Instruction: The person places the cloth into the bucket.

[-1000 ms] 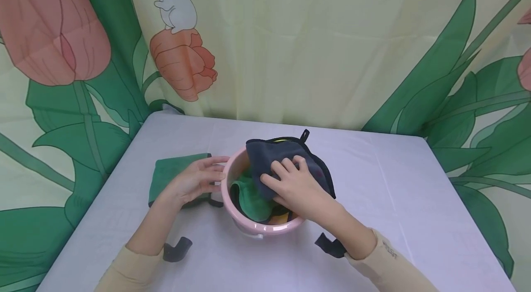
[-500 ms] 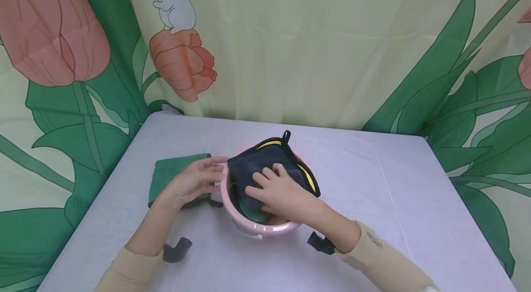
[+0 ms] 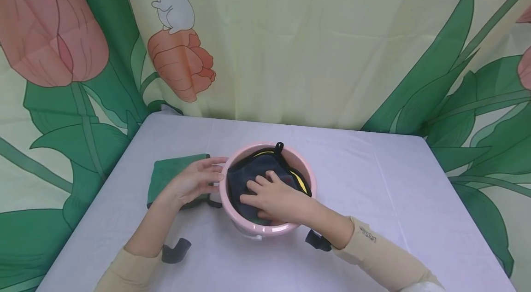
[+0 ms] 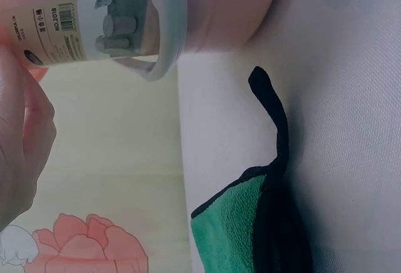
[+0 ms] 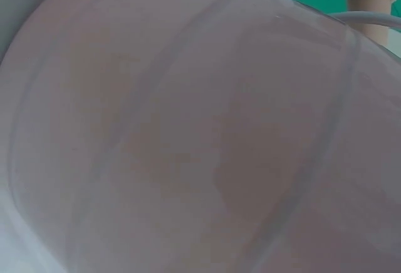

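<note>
A pink bucket (image 3: 314, 181) stands on the table, with a dark navy cloth (image 3: 244, 177) edged in black and yellow lying inside it. My right hand (image 3: 280, 197) reaches over the near right rim and presses its spread fingers down on this cloth. At the left rim, the fingers of my left hand (image 3: 195, 183) rest against the bucket's outside. Beneath that hand lies a folded green cloth (image 3: 168, 172) with black trim; its black loop (image 4: 276, 110) shows in the left wrist view. The bucket wall (image 5: 188, 129) fills most of the right wrist view, hiding the right hand there.
A white sheet (image 3: 373, 190) covers the table. Behind it hangs a curtain (image 3: 311, 52) printed with tulips and a rabbit. The bucket's pale handle (image 4: 172, 16) hangs down its side. Dark straps (image 3: 176, 250) are near both wrists.
My right hand has moved left and down with the navy cloth, which has gone from overhanging the right rim to lying inside the bucket over the green cloth there. My left hand has stayed put.
</note>
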Demonstrator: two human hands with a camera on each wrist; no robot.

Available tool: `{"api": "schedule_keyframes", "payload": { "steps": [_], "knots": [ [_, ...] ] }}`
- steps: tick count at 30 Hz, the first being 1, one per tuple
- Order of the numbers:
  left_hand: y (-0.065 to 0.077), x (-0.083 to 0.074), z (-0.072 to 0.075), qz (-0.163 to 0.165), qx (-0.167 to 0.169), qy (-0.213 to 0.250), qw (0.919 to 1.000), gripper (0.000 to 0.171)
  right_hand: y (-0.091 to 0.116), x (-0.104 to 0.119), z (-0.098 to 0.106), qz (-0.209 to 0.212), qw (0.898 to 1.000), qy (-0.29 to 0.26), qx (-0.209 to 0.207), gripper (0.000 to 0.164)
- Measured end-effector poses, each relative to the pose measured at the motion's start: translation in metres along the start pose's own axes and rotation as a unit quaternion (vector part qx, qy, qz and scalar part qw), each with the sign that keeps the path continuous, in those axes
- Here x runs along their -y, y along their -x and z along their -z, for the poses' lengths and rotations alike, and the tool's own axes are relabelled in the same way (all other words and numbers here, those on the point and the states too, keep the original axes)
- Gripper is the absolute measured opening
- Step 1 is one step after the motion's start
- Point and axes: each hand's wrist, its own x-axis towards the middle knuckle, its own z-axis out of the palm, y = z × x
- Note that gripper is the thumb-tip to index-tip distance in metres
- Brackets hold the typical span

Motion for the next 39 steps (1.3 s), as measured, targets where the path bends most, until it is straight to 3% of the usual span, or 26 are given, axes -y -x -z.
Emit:
{"api": "schedule_keyframes", "payload": {
  "steps": [8,17,24,30,34,37,39],
  "knots": [
    [0.0,0.002,0.001,-0.004,0.001,0.0,1.0,0.059,0.0,0.0,-0.004,-0.003,1.0,-0.006,0.031,0.045],
    [0.001,0.001,0.001,-0.003,-0.004,0.001,1.0,0.059,-0.002,0.002,-0.001,-0.03,0.995,-0.005,0.098,0.048],
    [0.001,0.001,0.001,-0.003,-0.006,0.0,1.0,0.058,-0.002,0.001,-0.001,-0.035,0.995,-0.017,0.092,0.05],
    [0.0,0.003,0.001,-0.004,0.0,-0.003,1.0,0.058,0.006,-0.007,0.004,-0.034,0.996,-0.066,0.043,0.053],
    [0.0,0.003,0.001,-0.008,0.001,-0.001,1.0,0.057,0.018,-0.019,0.018,-0.043,0.99,-0.13,-0.026,0.052],
    [0.0,0.004,0.001,-0.012,0.004,0.003,0.9999,0.057,0.029,-0.029,0.027,-0.069,0.973,-0.185,-0.116,0.047],
    [0.0,0.004,0.001,-0.014,0.005,0.005,0.9999,0.057,0.037,-0.036,0.03,-0.1,0.948,-0.233,-0.192,0.044]
  ]
}}
